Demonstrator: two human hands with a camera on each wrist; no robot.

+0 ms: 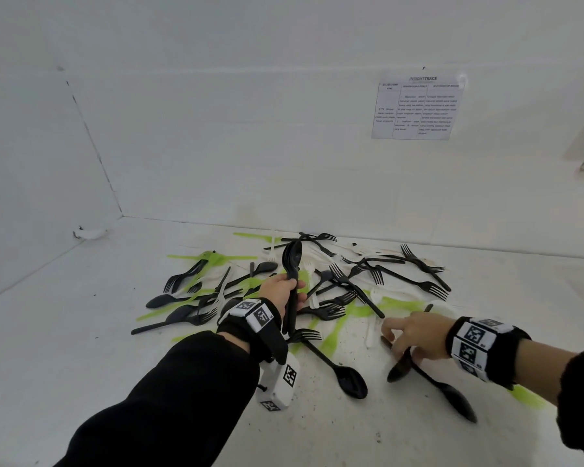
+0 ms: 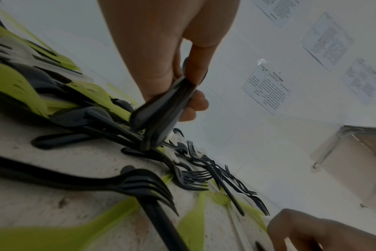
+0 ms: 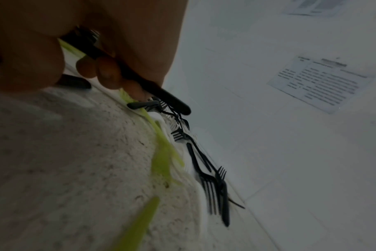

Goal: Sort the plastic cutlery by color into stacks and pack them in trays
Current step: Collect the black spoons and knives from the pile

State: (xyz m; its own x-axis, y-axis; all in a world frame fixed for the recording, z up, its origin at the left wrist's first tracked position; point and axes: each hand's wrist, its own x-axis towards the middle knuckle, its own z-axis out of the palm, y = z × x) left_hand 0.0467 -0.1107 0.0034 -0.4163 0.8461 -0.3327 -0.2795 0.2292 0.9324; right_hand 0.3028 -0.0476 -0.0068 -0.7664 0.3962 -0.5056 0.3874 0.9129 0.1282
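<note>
Black, green and white plastic forks and spoons lie in a mixed pile (image 1: 334, 284) on the white table (image 1: 81, 332). My left hand (image 1: 282, 291) grips a nested stack of black spoons (image 1: 292, 257) by the handles, upright over the pile, bowls up. The left wrist view shows that stack (image 2: 161, 115) pinched between thumb and fingers. My right hand (image 1: 418, 335) is low at the pile's front right. Its fingers (image 3: 107, 71) curl round the handle of a black spoon (image 1: 398, 371), whose end (image 3: 174, 101) sticks out past them.
Two more black spoons (image 1: 349, 379) (image 1: 455, 399) lie apart near the front. A green piece (image 1: 526, 397) lies under my right forearm. A printed sheet (image 1: 417, 107) hangs on the back wall. White walls close the table behind and left. No tray is in view.
</note>
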